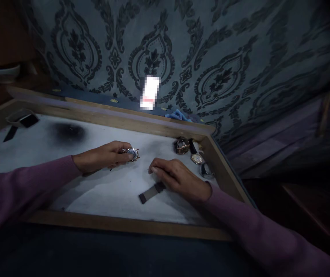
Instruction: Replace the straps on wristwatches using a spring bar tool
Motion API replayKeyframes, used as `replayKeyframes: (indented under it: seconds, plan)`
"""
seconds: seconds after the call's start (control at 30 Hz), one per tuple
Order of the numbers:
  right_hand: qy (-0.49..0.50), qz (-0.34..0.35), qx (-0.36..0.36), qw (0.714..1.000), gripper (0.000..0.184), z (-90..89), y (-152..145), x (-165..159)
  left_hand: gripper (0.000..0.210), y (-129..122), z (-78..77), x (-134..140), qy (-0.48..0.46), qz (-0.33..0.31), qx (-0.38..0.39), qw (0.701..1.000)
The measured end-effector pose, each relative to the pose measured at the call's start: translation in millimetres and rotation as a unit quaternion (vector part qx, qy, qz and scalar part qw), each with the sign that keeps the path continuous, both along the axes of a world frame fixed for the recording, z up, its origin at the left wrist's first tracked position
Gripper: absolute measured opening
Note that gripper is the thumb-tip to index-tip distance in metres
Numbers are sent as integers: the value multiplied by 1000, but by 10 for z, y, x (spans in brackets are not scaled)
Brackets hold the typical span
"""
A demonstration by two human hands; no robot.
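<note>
My left hand (pixel 111 156) holds a round watch case (pixel 132 154) between thumb and fingers, its dial side up and short lugs sticking out at the rim. No strap shows on it. To the right, my right hand (pixel 176 175) hovers above the white lining with thumb and fingers pressed together; whatever is in the pinch, if anything, is too small to tell. Just below it lies a dark grey strap-like piece (pixel 151 193), one end close to the hand. Beyond that hand rest a brown watch (pixel 181 146), a gold-rimmed watch (pixel 197 158) and a dark-strapped watch (pixel 207 171).
A shallow wooden tray (pixel 130 224) with a white lining surrounds the work. A watch with a square dark face (pixel 29 120) lies at its far left. Blue cloth (pixel 179 115) sits behind the back rim. Patterned wallpaper (pixel 95 46) rises behind, with a blurred bright rectangle (pixel 150 91).
</note>
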State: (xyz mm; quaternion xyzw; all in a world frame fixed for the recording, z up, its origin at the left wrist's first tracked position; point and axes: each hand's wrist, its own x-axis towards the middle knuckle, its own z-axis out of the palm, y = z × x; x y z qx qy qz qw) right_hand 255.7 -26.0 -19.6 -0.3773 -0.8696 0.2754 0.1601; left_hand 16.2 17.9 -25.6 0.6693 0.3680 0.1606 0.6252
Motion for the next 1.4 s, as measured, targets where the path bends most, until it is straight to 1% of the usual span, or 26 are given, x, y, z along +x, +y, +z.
replayKeyframes:
  seconds: [0.1, 0.23, 0.4, 0.5, 0.57, 0.67, 0.8, 0.97, 1.1, 1.2, 1.3, 1.4]
  plan:
    - [-40, 12, -37, 998, 19, 23, -75, 20, 26, -4, 9, -1, 5, -1, -3, 1000]
    - [-81, 28, -34, 996, 15, -32, -133, 58, 27, -17, 38, 10, 14, 0, -4, 1000]
    - [-156, 67, 12, 985, 17, -46, -179, 86, 27, -12, 50, 13, 18, -7, 0, 1000]
    - [-191, 87, 48, 977, 11, -12, -209, 66, 31, -17, 62, 17, 23, -5, 0, 1000]
    - [-205, 86, 61, 973, 6, 3, -217, 51, 34, -22, 75, 22, 26, -6, -4, 1000]
    - [-217, 63, 76, 971, 4, -15, -195, 44, 37, -24, 90, 26, 21, -8, -10, 1000]
    - [-263, -1, 125, 957, 4, -70, -141, 65, 37, -27, 88, 23, 22, -7, -1, 1000]
    - [-292, -73, 134, 944, 3, -95, -98, 86, 32, -37, 77, 20, 32, -5, 0, 999]
    - [-284, -104, 147, 942, 8, -110, -74, 99, 29, -49, 97, 32, 28, -6, 10, 1000]
    - [-262, -119, 145, 947, 11, -135, -59, 122, 30, -52, 104, 40, 28, 4, 10, 1000]
    - [-192, -148, 134, 961, 14, -142, -49, 152, 34, -35, 57, 35, 12, 10, 3, 1000]
    - [-80, -174, 115, 975, 18, -109, -35, 160, 35, -2, -35, 23, -26, 37, -27, 999]
